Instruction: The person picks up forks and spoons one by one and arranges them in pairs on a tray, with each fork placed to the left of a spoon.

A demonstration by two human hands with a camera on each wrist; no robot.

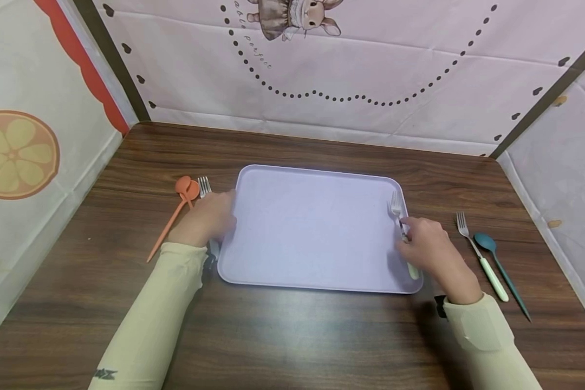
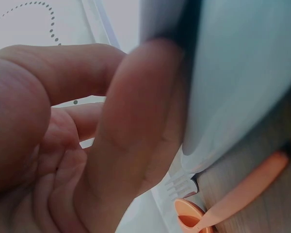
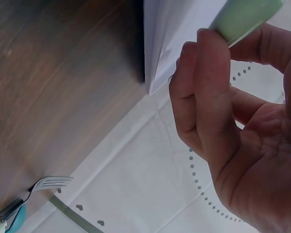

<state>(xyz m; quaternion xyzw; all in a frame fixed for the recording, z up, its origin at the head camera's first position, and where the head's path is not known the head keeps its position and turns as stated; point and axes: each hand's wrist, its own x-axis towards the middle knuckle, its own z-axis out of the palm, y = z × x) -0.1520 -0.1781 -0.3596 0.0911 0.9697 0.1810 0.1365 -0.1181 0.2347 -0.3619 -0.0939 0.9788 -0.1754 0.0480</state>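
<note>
A fork with metal tines and a pale green handle [image 1: 413, 271] slants over the right end of a lavender tray [image 1: 312, 227]. My right hand [image 1: 431, 244] pinches it between thumb and fingers; the green handle [image 3: 247, 19] also shows in the right wrist view. At the tray's left rim is my left hand [image 1: 207, 216], fingers bent. It covers most of another fork [image 1: 204, 184], whose tines stick out beyond it. In the left wrist view a large pale blurred shape, probably that fork's handle [image 2: 242, 63], lies beside the fingertips. Whether my fingers grip it or the rim is unclear.
Two orange spoons [image 1: 184, 187] lie crossed left of my left hand. Right of the tray rest a fork with a pale green handle [image 1: 493, 279] and a teal spoon [image 1: 486, 242]. Patterned cloth [image 1: 346, 65] walls the wooden table [image 1: 292, 336] at back and sides.
</note>
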